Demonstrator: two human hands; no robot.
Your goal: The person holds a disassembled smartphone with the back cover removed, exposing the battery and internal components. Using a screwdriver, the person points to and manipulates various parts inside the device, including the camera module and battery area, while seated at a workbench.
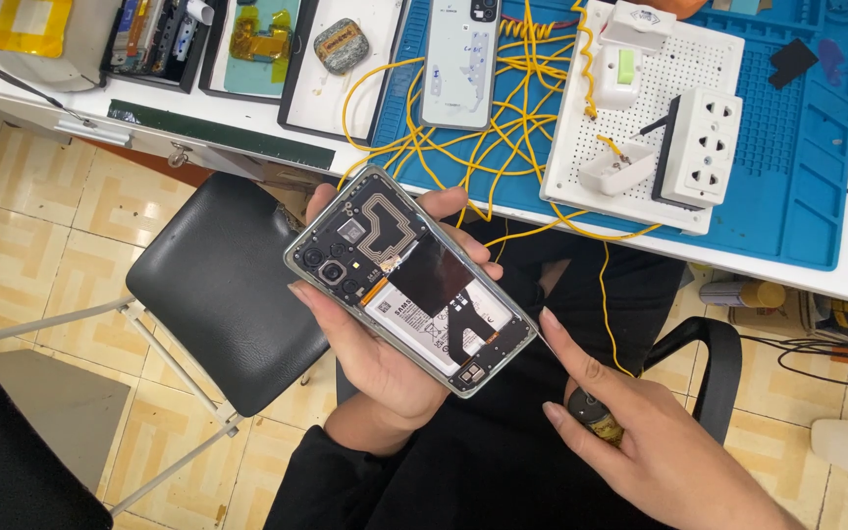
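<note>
My left hand [385, 363] grips an opened smartphone [406, 280] with its back cover off, so the battery, black tape, coil and camera modules show. The phone is tilted, camera end to the upper left. My right hand [640, 442] is closed around a small tool with a dark, yellow-banded handle [596, 414]. Its forefinger points up at the phone's lower right corner, and a thin metal tip reaches toward that edge. A removed phone back cover [460, 61] lies on the blue work mat [797, 177] above.
Coiled yellow cable [488, 147] spreads over the mat. A white perforated board [581, 118] carries a power socket block [704, 147]. A black stool [223, 285] stands to the left on tiled floor. Trays of parts [247, 44] line the bench.
</note>
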